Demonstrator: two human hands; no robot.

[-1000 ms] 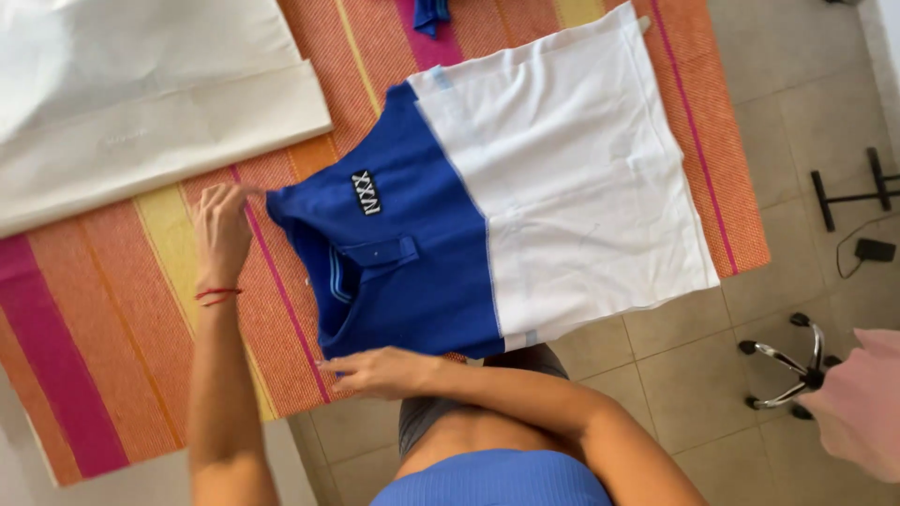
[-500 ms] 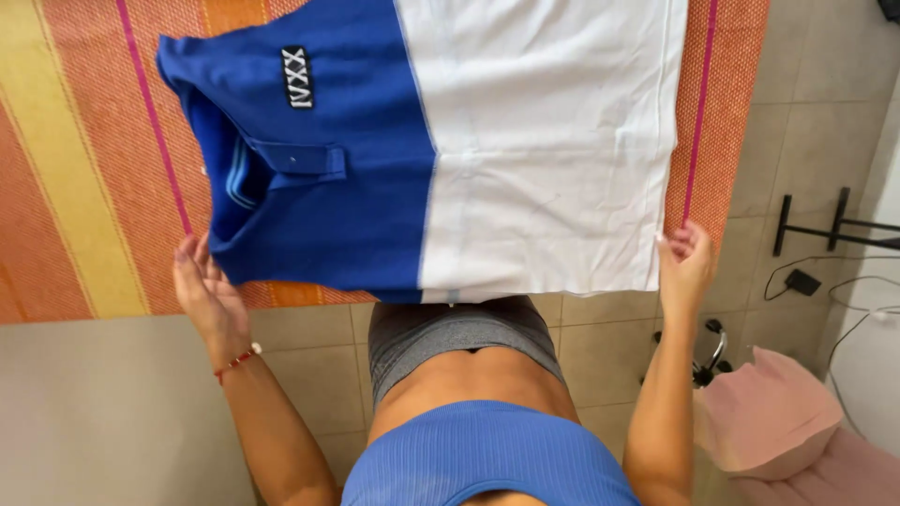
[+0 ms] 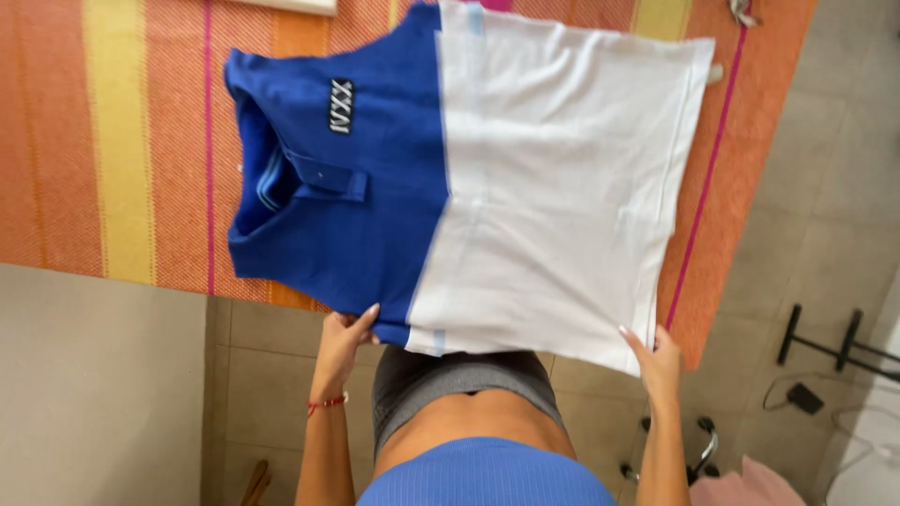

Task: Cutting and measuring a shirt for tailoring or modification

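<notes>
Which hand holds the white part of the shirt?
The right hand grips the white part of the shirt at its near corner. The left hand holds the blue part instead.

The polo shirt (image 3: 450, 187) is in two colours: the upper part with the collar is deep blue, the lower part is white, and a small black patch with white marks sits on the chest. Under it, the tablecloth (image 3: 122, 141) is orange with wide yellow stripes and thin pink lines. On the left wrist is a thin red bracelet (image 3: 325, 404). The floor tiles (image 3: 825, 187) are pale grey-beige.
</notes>
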